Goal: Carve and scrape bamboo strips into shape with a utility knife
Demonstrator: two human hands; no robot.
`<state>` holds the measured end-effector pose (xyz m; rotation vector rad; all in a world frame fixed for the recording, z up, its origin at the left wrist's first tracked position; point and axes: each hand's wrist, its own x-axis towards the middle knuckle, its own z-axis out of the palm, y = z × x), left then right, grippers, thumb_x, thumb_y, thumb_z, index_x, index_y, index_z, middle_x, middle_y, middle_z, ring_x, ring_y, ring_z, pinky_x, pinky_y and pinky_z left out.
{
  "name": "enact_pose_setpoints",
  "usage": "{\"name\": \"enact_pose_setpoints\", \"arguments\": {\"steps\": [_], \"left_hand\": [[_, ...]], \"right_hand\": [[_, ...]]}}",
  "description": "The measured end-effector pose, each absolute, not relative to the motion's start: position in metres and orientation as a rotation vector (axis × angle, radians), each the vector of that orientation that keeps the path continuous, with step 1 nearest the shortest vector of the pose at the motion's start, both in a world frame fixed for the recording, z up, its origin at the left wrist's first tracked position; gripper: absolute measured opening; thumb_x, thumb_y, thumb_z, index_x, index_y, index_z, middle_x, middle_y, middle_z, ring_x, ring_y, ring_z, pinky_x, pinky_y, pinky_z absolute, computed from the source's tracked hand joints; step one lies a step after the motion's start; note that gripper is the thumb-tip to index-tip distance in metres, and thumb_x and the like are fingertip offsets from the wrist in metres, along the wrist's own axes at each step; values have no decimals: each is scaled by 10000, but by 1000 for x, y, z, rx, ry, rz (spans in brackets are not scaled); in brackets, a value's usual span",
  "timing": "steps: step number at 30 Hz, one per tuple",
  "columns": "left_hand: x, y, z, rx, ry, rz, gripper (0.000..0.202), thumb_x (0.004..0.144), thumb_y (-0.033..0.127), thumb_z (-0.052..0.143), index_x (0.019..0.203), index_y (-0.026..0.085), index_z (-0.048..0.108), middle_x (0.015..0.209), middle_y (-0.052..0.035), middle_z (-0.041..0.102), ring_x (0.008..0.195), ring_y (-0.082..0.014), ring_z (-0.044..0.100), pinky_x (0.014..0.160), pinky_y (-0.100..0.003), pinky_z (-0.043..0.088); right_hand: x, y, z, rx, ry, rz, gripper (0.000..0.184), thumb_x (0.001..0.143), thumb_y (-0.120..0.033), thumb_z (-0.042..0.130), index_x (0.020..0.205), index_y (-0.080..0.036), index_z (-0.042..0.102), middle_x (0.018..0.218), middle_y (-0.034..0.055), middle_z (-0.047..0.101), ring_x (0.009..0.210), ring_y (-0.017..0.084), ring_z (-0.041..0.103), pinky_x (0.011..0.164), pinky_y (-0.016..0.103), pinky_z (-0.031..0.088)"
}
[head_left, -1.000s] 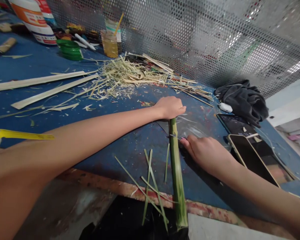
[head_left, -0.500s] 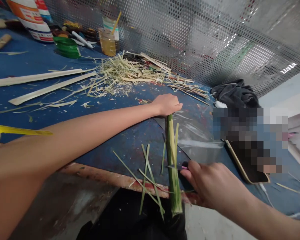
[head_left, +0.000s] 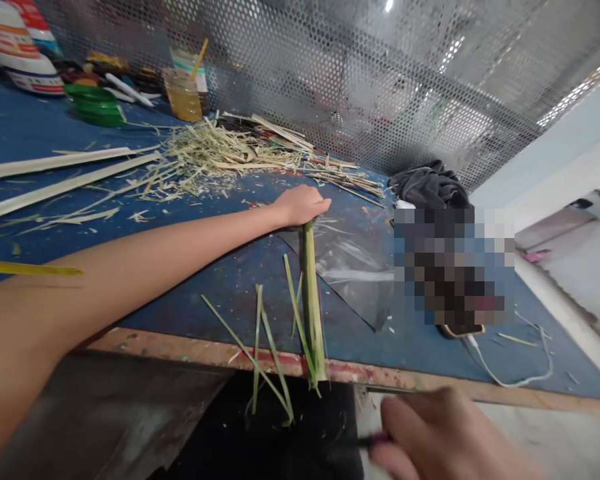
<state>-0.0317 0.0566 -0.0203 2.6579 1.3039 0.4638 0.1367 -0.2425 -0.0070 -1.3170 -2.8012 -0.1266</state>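
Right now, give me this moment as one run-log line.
left hand: gripping green bamboo stalk, far end | right hand: holding blurred knife, off stalk | green strips: left of stalk

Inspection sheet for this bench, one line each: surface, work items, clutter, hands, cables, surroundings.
Surface: blue tabletop, paint-stained front edge
Work items: green stalk, near end at the front edge; loose strips beside it, overhanging that edge
Clutter: shavings pile, jar, dark cloth
Hands: left hand grips the stalk's far end; right hand, motion-blurred, fingers around a dark-handled tool
Cables: white cable from a partly pixelated phone
Surroundings: perforated metal screen behind
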Motion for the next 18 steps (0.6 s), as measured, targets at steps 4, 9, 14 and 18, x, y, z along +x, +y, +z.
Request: {"name": "enact_pose_setpoints", "arguments": {"steps": [4,9,14,18], "left_hand": [[-29,50,-18,2685,1377,395,520,861,450,298,611,156,647,573,-68,582,593,-183,564,530,-250,329],[-20,45,-14,2688,1484,278,436,818,400,375,832,132,718,790,-143,689,771,-264,645,636,-289,443],[-15,47,-13,2697,1498,208,421,815,340,395,964,101,708,931,-185,692,879,-300,645,717,-330,472],[-13,48,-12,2708,1443,159,380,799,295,436,965,88,708,951,-193,688,900,-304,634,742,-336,462]], "right_hand": [[128,-176,18,-1483,-2727,-352,519,992,-460,210,662,-207,521,470,-10,567,373,128,527,413,297,167],[109,-122,15,-1845,-2840,-394,453,983,-432,278,801,-180,607,661,76,684,582,208,663,450,267,258],[102,-118,3,-1871,-2877,-264,446,993,-403,263,826,-163,599,658,85,686,590,214,669,473,251,329],[105,-132,-3,-1845,-2880,-272,411,989,-368,289,792,-161,584,615,72,662,550,214,655,429,259,248]]}}
